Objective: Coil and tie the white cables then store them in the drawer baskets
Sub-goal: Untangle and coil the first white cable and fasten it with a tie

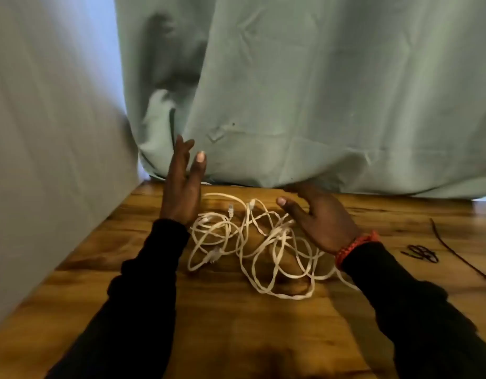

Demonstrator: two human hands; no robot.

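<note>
No readable text, label or number anywhere.

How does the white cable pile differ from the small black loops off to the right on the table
The white cable pile is a big loose tangle between both hands; the black loops form a small bunch lying apart, right of the right hand. White cables are thicker with visible connectors; the black loops look thin. Both rest on the wooden table.
</note>
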